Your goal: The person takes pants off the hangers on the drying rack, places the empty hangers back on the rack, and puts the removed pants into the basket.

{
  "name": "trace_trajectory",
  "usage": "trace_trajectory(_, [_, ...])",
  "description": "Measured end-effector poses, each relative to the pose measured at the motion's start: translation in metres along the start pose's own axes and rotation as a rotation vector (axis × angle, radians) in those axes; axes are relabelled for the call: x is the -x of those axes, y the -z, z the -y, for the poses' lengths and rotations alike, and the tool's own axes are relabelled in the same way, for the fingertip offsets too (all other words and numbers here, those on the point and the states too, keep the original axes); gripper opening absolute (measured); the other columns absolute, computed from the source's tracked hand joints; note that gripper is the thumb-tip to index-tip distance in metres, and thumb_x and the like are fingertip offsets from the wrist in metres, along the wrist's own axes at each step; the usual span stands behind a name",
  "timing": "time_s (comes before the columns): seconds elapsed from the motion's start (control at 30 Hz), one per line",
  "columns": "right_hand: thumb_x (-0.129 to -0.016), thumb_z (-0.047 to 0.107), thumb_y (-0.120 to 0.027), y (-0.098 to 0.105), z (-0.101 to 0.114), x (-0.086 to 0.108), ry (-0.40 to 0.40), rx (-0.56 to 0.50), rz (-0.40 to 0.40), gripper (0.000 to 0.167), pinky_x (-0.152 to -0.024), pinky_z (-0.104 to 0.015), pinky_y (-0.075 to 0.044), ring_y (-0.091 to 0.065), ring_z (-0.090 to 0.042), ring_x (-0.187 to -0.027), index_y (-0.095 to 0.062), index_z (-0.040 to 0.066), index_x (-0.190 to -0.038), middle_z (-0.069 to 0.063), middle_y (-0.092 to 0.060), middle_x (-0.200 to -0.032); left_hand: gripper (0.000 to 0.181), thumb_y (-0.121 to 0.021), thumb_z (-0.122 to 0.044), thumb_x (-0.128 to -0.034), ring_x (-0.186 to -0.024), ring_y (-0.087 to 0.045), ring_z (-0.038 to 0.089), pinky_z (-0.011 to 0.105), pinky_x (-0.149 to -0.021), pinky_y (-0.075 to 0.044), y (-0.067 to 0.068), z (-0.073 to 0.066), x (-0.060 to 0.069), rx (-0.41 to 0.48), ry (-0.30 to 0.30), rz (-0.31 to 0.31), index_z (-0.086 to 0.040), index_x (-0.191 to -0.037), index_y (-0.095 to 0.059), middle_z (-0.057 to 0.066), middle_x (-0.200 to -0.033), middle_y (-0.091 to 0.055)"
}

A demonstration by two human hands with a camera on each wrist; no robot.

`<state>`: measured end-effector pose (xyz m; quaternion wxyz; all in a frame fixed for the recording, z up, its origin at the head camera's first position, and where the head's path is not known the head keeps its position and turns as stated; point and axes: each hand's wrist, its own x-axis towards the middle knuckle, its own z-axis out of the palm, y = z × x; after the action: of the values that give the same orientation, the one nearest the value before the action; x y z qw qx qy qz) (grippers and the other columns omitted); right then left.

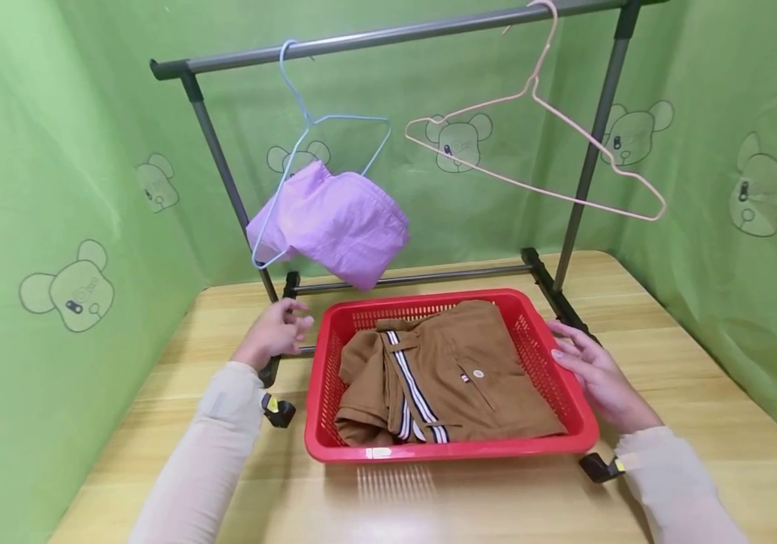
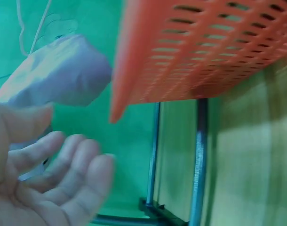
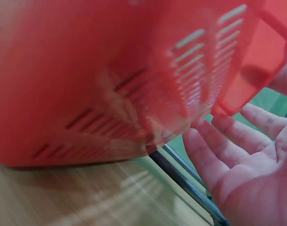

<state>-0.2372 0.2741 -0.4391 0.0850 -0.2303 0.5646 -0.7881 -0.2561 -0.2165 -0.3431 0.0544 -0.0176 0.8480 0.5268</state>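
Note:
A red plastic basket [image 1: 452, 452] with slotted walls holds folded brown trousers [image 1: 490, 370] that have a striped navy-and-white band. At the basket's right rim is my right hand [image 1: 592, 370], its thumb over the edge and its fingers [image 3: 233, 136] beneath it. Left of the basket, my left hand [image 1: 278, 329] holds nothing, apart from the rim, its fingers [image 2: 89, 160] loosely bent. Above it a purple folded garment [image 1: 340, 219] hangs on a light blue hanger [image 1: 361, 117].
Behind the basket stands a dark metal clothes rack [image 1: 408, 32] on a wooden table [image 1: 177, 438]. An empty pink hanger [image 1: 497, 177] hangs from the right part of its bar. Green curtains [image 1: 35, 181] with mouse drawings enclose the back and sides.

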Motion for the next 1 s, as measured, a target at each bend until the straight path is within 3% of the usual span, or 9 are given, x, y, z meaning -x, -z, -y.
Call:
trace_trajectory(0.1, [-0.103,0.000,-0.037,-0.001,0.000,0.003,-0.002,-0.037,0.004,0.045,-0.080,-0.038,-0.056,-0.066,-0.021,-0.104,-0.035,0.015,-0.146,-0.004,-0.060,-0.128,0.032,-0.049,-0.010,-0.1014,-0.091,-0.059,0.025,0.035,-0.078,-0.057,0.009,-0.008,-0.001,0.099,-0.055,-0.130,0.005,-0.130,-0.047,0.022,-0.116,-0.054])
trace_trajectory(0.23, [-0.104,0.002,-0.036,0.000,-0.001,0.004,-0.009,-0.065,0.000,0.045,-0.080,-0.037,-0.056,-0.065,-0.020,-0.105,-0.035,0.018,-0.146,-0.004,-0.061,-0.126,0.031,-0.039,-0.015,-0.1051,-0.107,-0.057,0.026,0.030,-0.085,-0.054,0.023,-0.026,0.000,0.313,-0.086,-0.282,0.005,-0.129,-0.046,0.017,-0.122,-0.052])
trace_trajectory(0.33, [-0.105,0.004,-0.035,0.002,-0.001,0.005,-0.022,-0.065,0.002,0.045,-0.081,-0.036,-0.056,-0.065,-0.020,-0.105,-0.033,0.018,-0.148,-0.004,-0.062,-0.125,0.034,-0.034,-0.019,-0.1064,-0.117,-0.053,0.028,0.028,-0.088,-0.053,0.032,-0.041,0.003,0.445,-0.114,-0.361,0.005,-0.127,-0.047,0.017,-0.129,-0.050])
trace_trajectory(0.43, [-0.105,0.005,-0.035,0.003,-0.002,0.007,-0.027,-0.073,0.011,0.047,-0.081,-0.036,-0.056,-0.065,-0.020,-0.105,-0.030,0.018,-0.149,-0.005,-0.062,-0.126,0.040,-0.034,-0.026,-0.1064,-0.125,-0.050,0.029,0.028,-0.091,-0.051,0.038,-0.053,0.006,0.490,-0.149,-0.404,0.004,-0.128,-0.048,0.019,-0.136,-0.049])
trace_trajectory(0.57, [-0.105,0.006,-0.034,0.002,-0.004,0.007,-0.026,-0.081,0.017,0.048,-0.081,-0.036,-0.057,-0.065,-0.020,-0.104,-0.026,0.017,-0.151,-0.005,-0.062,-0.125,0.047,-0.040,-0.035,-0.1037,-0.123,-0.052,0.025,0.031,-0.096,-0.048,0.042,-0.063,0.010,0.420,-0.201,-0.466,0.004,-0.129,-0.051,0.016,-0.131,-0.054])
trace_trajectory(0.73, [-0.105,0.006,-0.033,-0.002,-0.011,0.007,-0.016,-0.068,0.024,0.047,-0.080,-0.035,-0.057,-0.065,-0.019,-0.103,-0.029,0.020,-0.150,-0.005,-0.063,-0.124,0.043,-0.054,-0.035,-0.0993,-0.101,-0.056,0.017,0.028,-0.089,-0.048,0.040,-0.066,0.014,0.253,-0.204,-0.551,-0.001,-0.125,-0.059,0.010,-0.115,-0.060])
trace_trajectory(0.83, [-0.105,0.008,-0.035,-0.003,-0.013,0.007,-0.024,-0.032,-0.001,0.047,-0.080,-0.035,-0.057,-0.064,-0.018,-0.105,-0.031,0.023,-0.149,-0.003,-0.062,-0.125,0.039,-0.059,-0.029,-0.0977,-0.095,-0.057,0.016,0.025,-0.084,-0.049,0.038,-0.070,0.014,0.219,-0.221,-0.537,-0.001,-0.124,-0.060,0.011,-0.111,-0.061])
trace_trajectory(1.0, [-0.105,0.011,-0.038,-0.003,-0.010,0.004,-0.024,0.006,-0.038,0.049,-0.080,-0.036,-0.057,-0.064,-0.018,-0.105,-0.026,0.019,-0.152,-0.002,-0.061,-0.127,0.033,-0.057,-0.018,-0.0991,-0.094,-0.061,0.017,0.023,-0.080,-0.053,0.035,-0.079,0.008,0.261,-0.240,-0.444,0.004,-0.124,-0.057,0.015,-0.111,-0.062])
